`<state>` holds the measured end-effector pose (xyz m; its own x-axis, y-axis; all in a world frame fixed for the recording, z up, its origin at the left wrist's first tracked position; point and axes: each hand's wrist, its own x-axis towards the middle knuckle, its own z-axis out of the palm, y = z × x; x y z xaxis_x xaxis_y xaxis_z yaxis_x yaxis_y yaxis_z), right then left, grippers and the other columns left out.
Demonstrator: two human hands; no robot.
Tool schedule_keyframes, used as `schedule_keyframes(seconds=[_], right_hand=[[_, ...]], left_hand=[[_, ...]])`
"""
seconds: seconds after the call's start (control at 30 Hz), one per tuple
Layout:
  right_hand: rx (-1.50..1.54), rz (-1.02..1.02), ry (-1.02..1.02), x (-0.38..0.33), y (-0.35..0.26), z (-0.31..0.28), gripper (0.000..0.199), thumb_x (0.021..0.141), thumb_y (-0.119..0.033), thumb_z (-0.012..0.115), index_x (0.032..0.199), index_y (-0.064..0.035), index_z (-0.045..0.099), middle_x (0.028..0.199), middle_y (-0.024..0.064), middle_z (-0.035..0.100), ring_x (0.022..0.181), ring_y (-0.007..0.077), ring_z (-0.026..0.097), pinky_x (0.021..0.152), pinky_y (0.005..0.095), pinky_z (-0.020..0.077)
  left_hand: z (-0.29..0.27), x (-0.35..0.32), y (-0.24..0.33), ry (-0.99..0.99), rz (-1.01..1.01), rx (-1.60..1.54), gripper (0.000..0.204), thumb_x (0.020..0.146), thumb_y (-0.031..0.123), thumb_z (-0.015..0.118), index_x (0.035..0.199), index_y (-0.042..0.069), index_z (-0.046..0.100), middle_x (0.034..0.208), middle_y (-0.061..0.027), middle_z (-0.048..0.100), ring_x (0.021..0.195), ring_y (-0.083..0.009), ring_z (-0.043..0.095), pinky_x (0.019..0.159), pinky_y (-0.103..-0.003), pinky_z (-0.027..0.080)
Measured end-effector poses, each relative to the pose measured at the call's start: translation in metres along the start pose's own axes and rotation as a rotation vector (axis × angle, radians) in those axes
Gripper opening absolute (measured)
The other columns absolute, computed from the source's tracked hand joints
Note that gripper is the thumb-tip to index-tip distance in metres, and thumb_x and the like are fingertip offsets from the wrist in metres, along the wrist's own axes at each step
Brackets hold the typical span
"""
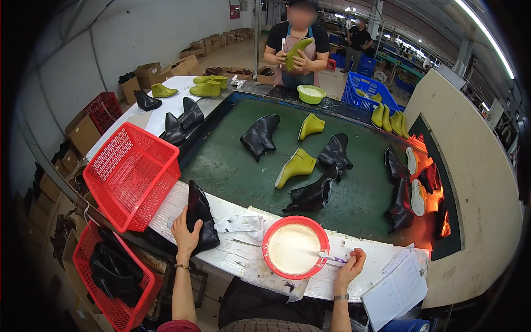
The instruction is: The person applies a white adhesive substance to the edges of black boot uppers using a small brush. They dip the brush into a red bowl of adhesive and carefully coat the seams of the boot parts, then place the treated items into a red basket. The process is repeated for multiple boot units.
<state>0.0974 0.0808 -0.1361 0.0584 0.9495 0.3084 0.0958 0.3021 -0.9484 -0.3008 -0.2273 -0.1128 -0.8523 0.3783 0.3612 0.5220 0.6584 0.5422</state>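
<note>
My left hand (186,233) grips a black ankle-boot upper (200,213) by its side, thumb in front, on the white ledge. In my right hand (350,266) is a white and purple toothbrush (335,258), pinched by the handle. Its head reaches over the rim of a red bowl (267,264) and meets the thick cream-white liquid (293,249) inside. Beyond the ledge, on a green conveyor belt (221,166), lie several black boot uppers (260,134) and lime-green shoe lasts (296,167).
A red basket (130,171) stands left of my left hand; a lower one (130,318) holds black boots. Papers (395,290) lie at right. Boots enter a glowing heater opening (440,216). Across the belt, a person holds a green last (297,52) near a green bowl (311,99).
</note>
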Motion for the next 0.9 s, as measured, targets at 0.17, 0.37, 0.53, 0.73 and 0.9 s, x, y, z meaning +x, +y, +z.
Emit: schedule_keyframes(seconds=[0.17,0.37,0.53,0.73,0.9], right_hand=[[0.005,-0.002,0.013,0.0008,0.0055,-0.003,0.013,0.095,0.002,0.04,0.098,-0.0023,0.052,0.091,0.003,0.048,0.084,0.0135,0.045,0.078,0.0273,0.042],[0.032,-0.01,0.042,0.0036,0.0088,-0.0021,0.012,0.096,-0.001,0.04,0.095,-0.0037,0.052,0.089,0.0026,0.047,0.082,0.0128,0.044,0.077,0.0262,0.0402],[0.019,0.012,0.031,0.0021,0.0086,-0.0041,0.011,0.099,-0.005,0.042,0.095,-0.0047,0.051,0.089,0.0015,0.047,0.082,0.0122,0.043,0.076,0.026,0.0398],[0.043,0.008,0.042,0.0014,0.0059,-0.0029,0.012,0.103,-0.009,0.042,0.097,-0.005,0.051,0.09,0.0017,0.046,0.082,0.0124,0.043,0.078,0.0265,0.0395],[0.053,0.002,0.038,0.002,0.0035,-0.0021,0.013,0.105,-0.011,0.041,0.097,-0.0056,0.05,0.089,0.0016,0.044,0.083,0.0127,0.042,0.078,0.0266,0.0385]], left_hand=[[0.0012,0.0015,0.0018,0.015,0.015,-0.008,0.071,0.094,0.043,0.067,0.151,0.007,0.046,0.138,-0.0202,0.058,0.124,-0.0385,0.052,0.112,-0.051,0.03],[0.0008,0.0009,0.0014,0.006,0.005,-0.011,0.071,0.094,0.043,0.068,0.151,0.007,0.046,0.136,-0.02,0.058,0.124,-0.0384,0.051,0.112,-0.051,0.031],[0.0006,0.0003,0.0003,0.017,0.01,-0.005,0.072,0.093,0.043,0.068,0.151,0.007,0.046,0.136,-0.0203,0.058,0.125,-0.0385,0.051,0.111,-0.051,0.031],[-0.0002,0.0009,0.0023,0.0,-0.011,-0.011,0.071,0.093,0.043,0.068,0.151,0.007,0.046,0.138,-0.0206,0.058,0.125,-0.0387,0.051,0.112,-0.051,0.031],[0.0003,0.0004,0.0017,0.012,-0.001,0.0,0.071,0.093,0.042,0.068,0.151,0.007,0.047,0.138,-0.0204,0.058,0.124,-0.0386,0.052,0.112,-0.051,0.031]])
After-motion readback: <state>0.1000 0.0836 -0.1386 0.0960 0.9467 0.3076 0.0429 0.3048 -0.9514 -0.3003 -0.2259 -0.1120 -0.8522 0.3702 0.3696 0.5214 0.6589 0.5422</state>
